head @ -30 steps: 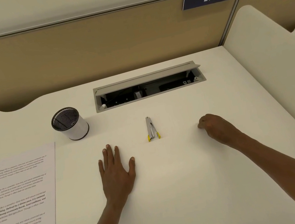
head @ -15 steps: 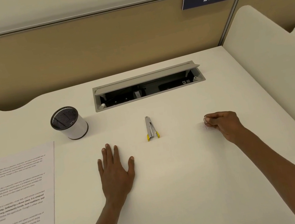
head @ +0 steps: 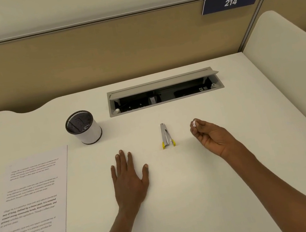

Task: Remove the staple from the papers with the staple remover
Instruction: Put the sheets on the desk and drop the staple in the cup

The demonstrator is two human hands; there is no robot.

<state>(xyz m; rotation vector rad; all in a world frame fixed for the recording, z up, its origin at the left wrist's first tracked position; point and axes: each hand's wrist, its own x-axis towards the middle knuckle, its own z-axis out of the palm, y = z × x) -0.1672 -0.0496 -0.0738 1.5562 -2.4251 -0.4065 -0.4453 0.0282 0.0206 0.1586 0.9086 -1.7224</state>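
The printed papers (head: 32, 200) lie flat at the left of the white desk (head: 183, 202). In the middle lies the staple remover (head: 166, 136), a slim metal tool with yellow tips, and neither hand touches it. My left hand (head: 130, 179) rests flat on the desk, fingers straight, a little left of the tool. My right hand (head: 209, 136) is raised just right of the tool, palm turned up. Its fingertips pinch a tiny pale bit that looks like the staple (head: 193, 124).
A mesh pen cup (head: 83, 127) stands behind the papers. An open cable box (head: 164, 93) is sunk into the desk at the back. A tan partition wall (head: 97, 60) runs behind, and a white divider (head: 288, 75) borders the right side.
My right hand has lifted off the desk, turned palm up and moved left toward the staple remover, with the tiny bit pinched in its fingertips. The left hand has stayed put.
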